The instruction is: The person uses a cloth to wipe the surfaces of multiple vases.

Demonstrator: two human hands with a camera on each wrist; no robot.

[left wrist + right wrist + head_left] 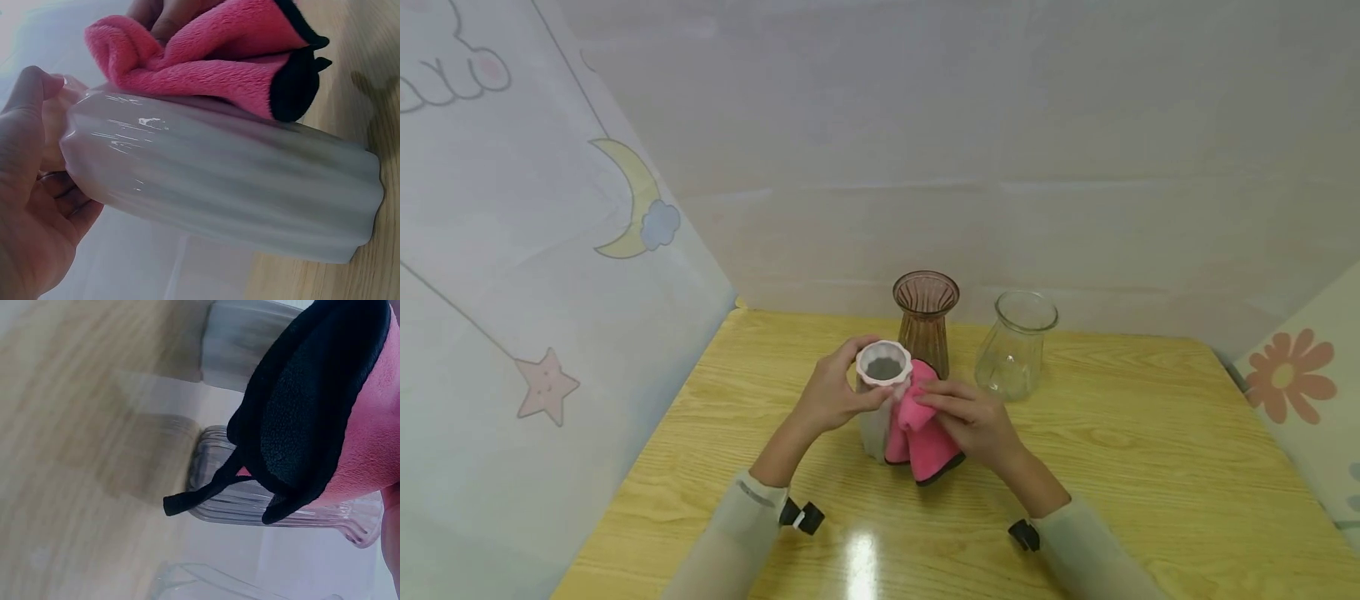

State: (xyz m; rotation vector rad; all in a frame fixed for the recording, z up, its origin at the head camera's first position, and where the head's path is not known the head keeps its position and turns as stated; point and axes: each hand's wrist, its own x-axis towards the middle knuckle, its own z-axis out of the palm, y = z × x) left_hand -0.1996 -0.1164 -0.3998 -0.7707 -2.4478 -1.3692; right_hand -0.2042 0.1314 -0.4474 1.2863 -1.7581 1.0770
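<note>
A white ribbed vase [874, 429] with a scalloped rim stands upright on the table. My left hand [837, 389] grips it around the neck, thumb at the near side; the left wrist view shows the hand [37, 181] at the vase's rim end. In my right hand [976, 421] is a pink cloth [928, 442] with black edging, pinched in the fingers and lying against the vase's right side. The right wrist view shows the cloth's dark underside [306, 419] and a black loop; most of the right hand is hidden there.
Behind the cloth stands a brownish-pink glass vase [927, 325] with a flared rim. To its right is a clear glass vase [1015, 354]. The wooden table [1135, 467] meets a pale wall covering [970, 167] at the back.
</note>
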